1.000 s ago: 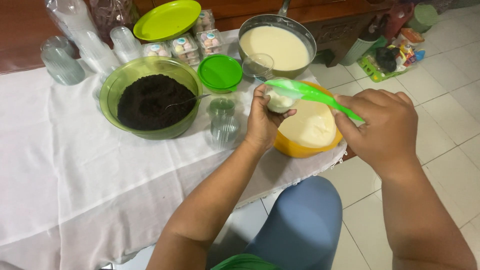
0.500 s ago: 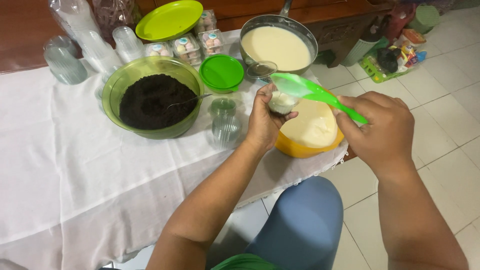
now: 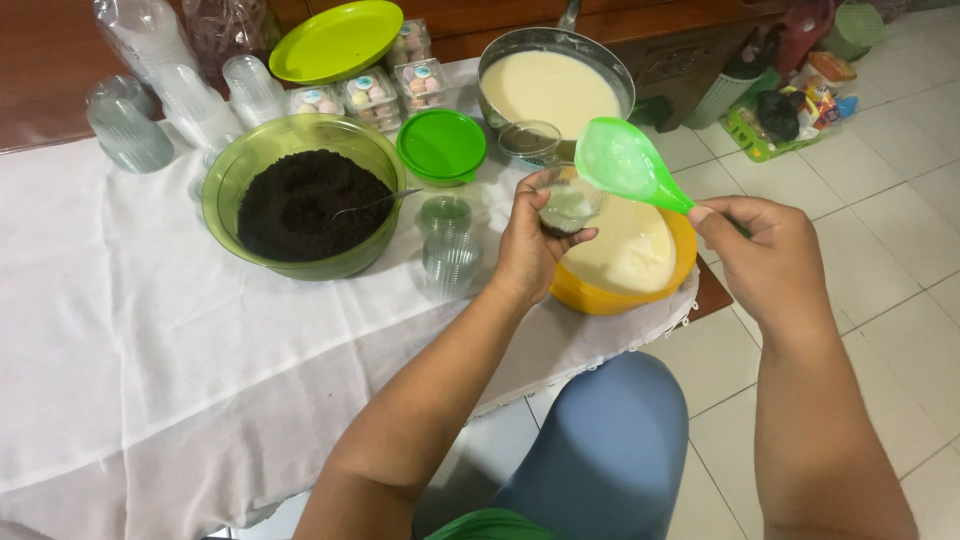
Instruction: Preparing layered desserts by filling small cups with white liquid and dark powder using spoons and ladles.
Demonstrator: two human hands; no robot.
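Now, centre of frame: left hand (image 3: 528, 245) is closed round a small clear cup (image 3: 568, 205), held above the yellow bowl (image 3: 620, 290). Right hand (image 3: 770, 265) grips the handle of a green ladle (image 3: 625, 160), its scoop raised just above & right of the cup, tilted toward it. Scoop looks near empty, only a pale film inside.

Progress, judged from what shows: the cup has a dark layer at the bottom w/ pale cream on top, so it seems part filled, not yet full to the rim. Yellow bowl still holds plenty of cream, and the metal pan (image 3: 550, 85) at top centre is full of the same pale mix. Green bowl (image 3: 305, 195) at left centre holds a big heap of dark crumbs w/ a spoon (image 3: 375, 205) stuck in it. Two empty clear cups (image 3: 448, 240) stand on the bench between the green bowl & the left hand, and stacks of more cups (image 3: 190, 95) sit upper left, so most cups look unfilled. No finished cup can be seen on the white cloth (image 3: 150, 370).

Also on the bench: round green lid (image 3: 440, 145), flat green plate (image 3: 338, 40), small clear boxes of pastel sweets (image 3: 365, 90) at top.
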